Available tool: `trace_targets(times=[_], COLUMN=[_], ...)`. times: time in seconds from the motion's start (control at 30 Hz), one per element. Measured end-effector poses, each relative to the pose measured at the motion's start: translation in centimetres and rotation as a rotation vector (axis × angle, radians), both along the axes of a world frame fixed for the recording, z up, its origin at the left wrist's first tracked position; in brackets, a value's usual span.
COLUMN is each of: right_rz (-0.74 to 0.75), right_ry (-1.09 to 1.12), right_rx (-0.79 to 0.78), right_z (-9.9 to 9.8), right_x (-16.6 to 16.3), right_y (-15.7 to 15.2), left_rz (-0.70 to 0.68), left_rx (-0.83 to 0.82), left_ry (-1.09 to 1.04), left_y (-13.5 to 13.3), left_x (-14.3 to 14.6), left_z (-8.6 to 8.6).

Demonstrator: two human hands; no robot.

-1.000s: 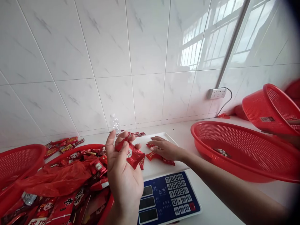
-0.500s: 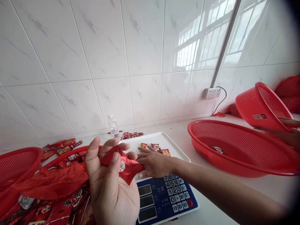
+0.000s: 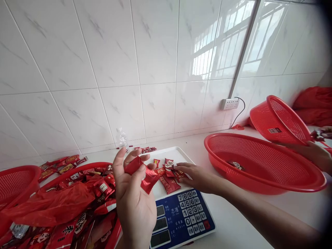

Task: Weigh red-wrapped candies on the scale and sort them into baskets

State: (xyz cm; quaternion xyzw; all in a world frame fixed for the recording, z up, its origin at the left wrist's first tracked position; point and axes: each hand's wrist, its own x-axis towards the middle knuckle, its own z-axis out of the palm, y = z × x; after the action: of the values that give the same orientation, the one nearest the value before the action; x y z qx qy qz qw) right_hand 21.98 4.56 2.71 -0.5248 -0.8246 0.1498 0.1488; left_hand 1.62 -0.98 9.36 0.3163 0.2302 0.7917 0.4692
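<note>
My left hand [image 3: 137, 200] is raised in front of the scale, thumb and fingers closed on a shiny red snack packet [image 3: 149, 180]. My right hand [image 3: 201, 178] reaches in from the right over the white tray [image 3: 178, 154] of a digital scale [image 3: 176, 218]. Its fingers are stretched out, the tips at the edge of a small pile of red snack packets [image 3: 169, 185]. Beside my left hand, a red basket [image 3: 118, 228] holds many snack packets and a crumpled red plastic bag [image 3: 57, 204].
To the right stands a large red basket [image 3: 259, 180] with a small packet [image 3: 236, 165] inside. Another person's hand [image 3: 308, 152] is near a tilted red basket [image 3: 264, 117]. A clear bottle [image 3: 122, 140] and loose packets [image 3: 61, 164] lie toward the tiled wall.
My right hand has moved right, away from my left hand, and more packets now show on the tray. My left hand has shifted slightly right, still gripping its snack packet.
</note>
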Motion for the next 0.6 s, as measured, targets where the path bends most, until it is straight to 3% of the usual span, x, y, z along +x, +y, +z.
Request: trace_targets(times=[0.17, 0.37, 0.5, 0.6], right_rz=[0.021, 0.223, 0.192, 0.157], right_ry=[0.267, 0.769, 0.924, 0.915], right_rx=[0.088, -0.247, -0.284, -0.258], right_z=[1.1, 2.6, 3.0, 3.3], right_x=[-2.0, -4.3, -4.9, -4.6], right_y=[-0.5, -1.3, -1.5, -1.4], left_rz=[-0.107, -0.336, -0.389, -0.505], left_rx=[-0.090, -0.122, -0.101, -0.163], left_ry=[-0.004, 0.122, 0.194, 0.169], left_y=[2.1, 3.1, 2.9, 3.4], left_x=[1.1, 2.3, 2.7, 2.5], left_z=[-1.1, -3.1, -3.7, -3.7])
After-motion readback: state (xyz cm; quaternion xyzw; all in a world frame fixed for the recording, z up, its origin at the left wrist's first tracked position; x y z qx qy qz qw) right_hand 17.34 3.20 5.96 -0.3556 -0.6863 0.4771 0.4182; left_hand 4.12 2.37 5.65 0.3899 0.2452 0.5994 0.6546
